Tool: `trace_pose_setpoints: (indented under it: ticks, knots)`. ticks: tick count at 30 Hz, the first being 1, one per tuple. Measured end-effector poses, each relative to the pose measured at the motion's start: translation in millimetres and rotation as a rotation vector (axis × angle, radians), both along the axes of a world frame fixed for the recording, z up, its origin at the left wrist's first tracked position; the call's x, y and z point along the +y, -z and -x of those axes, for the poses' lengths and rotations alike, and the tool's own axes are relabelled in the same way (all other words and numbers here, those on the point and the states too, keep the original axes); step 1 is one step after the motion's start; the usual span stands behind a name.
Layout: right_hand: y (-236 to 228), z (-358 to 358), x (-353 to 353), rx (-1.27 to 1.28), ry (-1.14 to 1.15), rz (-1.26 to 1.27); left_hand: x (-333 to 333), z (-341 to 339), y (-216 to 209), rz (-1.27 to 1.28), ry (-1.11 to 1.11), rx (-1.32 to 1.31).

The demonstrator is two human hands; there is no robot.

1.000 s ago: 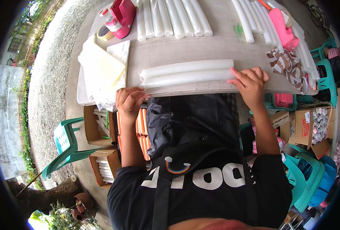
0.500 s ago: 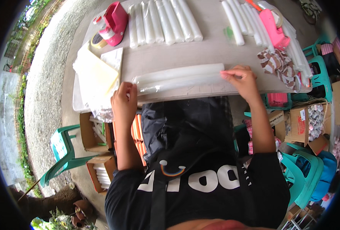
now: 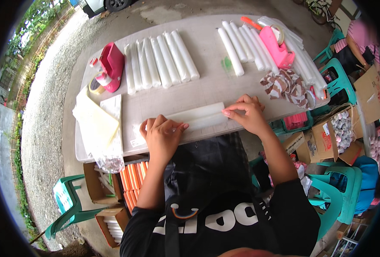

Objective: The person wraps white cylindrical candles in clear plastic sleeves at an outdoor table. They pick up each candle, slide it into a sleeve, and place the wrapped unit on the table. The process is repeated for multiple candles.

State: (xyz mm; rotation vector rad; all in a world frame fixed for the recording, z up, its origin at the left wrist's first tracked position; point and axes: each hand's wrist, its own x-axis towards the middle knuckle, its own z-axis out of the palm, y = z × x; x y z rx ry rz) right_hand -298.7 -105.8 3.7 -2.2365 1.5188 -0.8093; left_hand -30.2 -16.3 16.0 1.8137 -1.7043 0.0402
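Observation:
A pair of long white candles in clear plastic wrap lies side by side near the table's front edge. Over their left end my left hand is curled, fingers bent and pressed on the wrapped candles. My right hand pinches at their right end, thumb and forefinger together on the wrap. Whether it grips film or candle there is too small to tell. Left of my left hand, clear plastic sheets lie beneath a pale yellow sheet.
Wrapped candles stand in a row at the back left, beside a pink tape dispenser and tape roll. Loose candles, another pink dispenser and a patterned cloth lie right. Boxes and green chairs surround the table.
My left hand has come over the candles' left end, its fingers now pressing down on them. My right hand still pinches the right end. The view has shifted, showing more beyond the table.

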Motion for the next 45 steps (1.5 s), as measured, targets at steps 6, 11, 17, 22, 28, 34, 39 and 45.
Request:
trace_pose_setpoints:
  ticks: [6,11,17,22,28,34,39,45]
  knots:
    - [-38,112,-129,-0.071,0.344,0.443,0,-2,-11,0.025,-0.007,-0.038]
    - [-45,192,-242,0.074,0.707,0.044,-2,-5,-1,-0.011,0.081,0.034]
    - [-21,231,-304,0.05,0.642,-0.093,-1,-3,-4,-0.005,0.078,0.039]
    - [-35,216,-292,-0.343,0.426,-0.272,0,-3,-1,0.003,0.058,0.012]
    - [-81,178,-238,-0.769,0.437,-0.241,-16,14,4,0.03,-0.015,0.049]
    - [-54,193,-200,-0.42,0.524,-0.154,-16,16,7,0.044,-0.029,0.04]
    - [-43,177,-192,-0.028,0.684,-0.033,-14,14,3,0.041,-0.017,0.012]
    - [-52,176,-177,0.43,0.772,0.255,-10,16,7,0.016,-0.041,0.036]
